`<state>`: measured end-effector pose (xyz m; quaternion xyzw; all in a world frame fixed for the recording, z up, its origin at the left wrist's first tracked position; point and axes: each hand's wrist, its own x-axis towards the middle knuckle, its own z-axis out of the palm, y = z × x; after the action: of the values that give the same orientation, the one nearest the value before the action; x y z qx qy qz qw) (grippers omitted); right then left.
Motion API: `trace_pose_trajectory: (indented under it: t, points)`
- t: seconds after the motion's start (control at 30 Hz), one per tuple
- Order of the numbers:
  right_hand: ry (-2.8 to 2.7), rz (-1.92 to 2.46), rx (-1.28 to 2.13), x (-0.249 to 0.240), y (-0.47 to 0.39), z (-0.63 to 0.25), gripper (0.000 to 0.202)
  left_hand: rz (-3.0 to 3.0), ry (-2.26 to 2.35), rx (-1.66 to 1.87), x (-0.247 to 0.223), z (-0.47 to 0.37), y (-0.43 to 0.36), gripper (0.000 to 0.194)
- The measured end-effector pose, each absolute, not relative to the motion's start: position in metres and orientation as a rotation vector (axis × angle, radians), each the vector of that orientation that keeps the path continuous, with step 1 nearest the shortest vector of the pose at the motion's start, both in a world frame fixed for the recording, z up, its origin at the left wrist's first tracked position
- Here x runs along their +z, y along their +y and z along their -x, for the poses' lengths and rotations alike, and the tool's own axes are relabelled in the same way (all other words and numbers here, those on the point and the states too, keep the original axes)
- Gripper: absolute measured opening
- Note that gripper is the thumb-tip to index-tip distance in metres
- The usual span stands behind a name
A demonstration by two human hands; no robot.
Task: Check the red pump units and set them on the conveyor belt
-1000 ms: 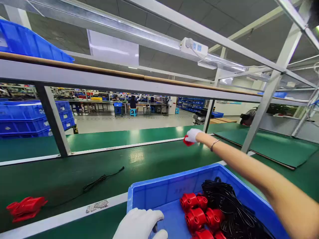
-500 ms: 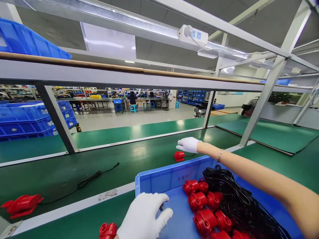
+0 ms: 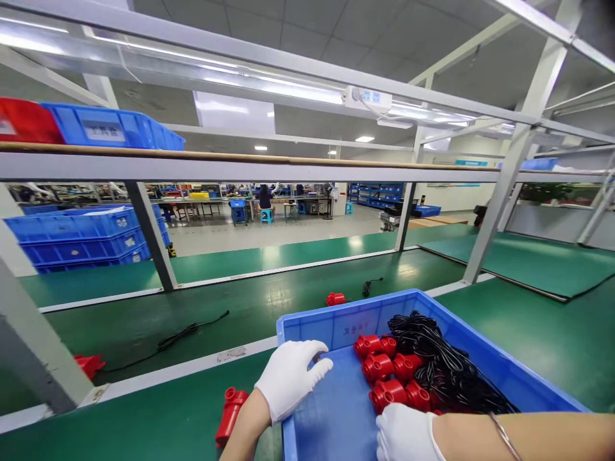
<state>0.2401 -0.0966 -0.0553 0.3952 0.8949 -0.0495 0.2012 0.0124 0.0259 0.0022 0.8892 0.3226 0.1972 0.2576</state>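
A blue bin holds several red plastic parts and a heap of coiled black cables. My left hand, in a white glove, is at the bin's left wall with thumb and fingers apart and nothing between them. Inside the bin, below the red parts, is my gloved right hand; its fingertips are hidden, so what it holds cannot be seen. One red part lies on the green bench left of the bin. Beyond the bin, another red part lies near a small cable bundle.
At the left, a red piece with a black cable lies on the green surface. Metal posts hold a shelf across the front. Stacked blue bins stand beyond. A person sits far back.
My right hand has come back from above the far red part into the bin. My left hand stays by the bin's left side. The view has shifted left and up.
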Motion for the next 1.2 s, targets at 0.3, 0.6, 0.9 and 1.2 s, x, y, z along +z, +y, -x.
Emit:
trace_pose_trajectory:
  t: [0.3, 0.6, 0.9, 1.2]
  points:
    - [2.387, -2.172, -0.169, 0.034, -0.076, -0.25, 0.021, -1.875, 0.772, 0.882, -0.011, -0.033, 0.013, 0.054]
    - [2.416, -2.527, -0.239, 0.059, -0.074, -0.219, 0.025, -1.211, 0.121, 0.752, 0.007, -0.041, -0.024, 0.054]
    - [2.623, -2.287, -0.578, 0.082, -0.074, -0.194, 0.032, -1.159, 0.209, 0.967, 0.013, -0.027, -0.018, 0.067]
    - [2.767, -2.079, -0.886, 0.064, -0.083, -0.209, 0.039, -1.222, 0.135, 0.949, 0.008, -0.021, -0.001, 0.096]
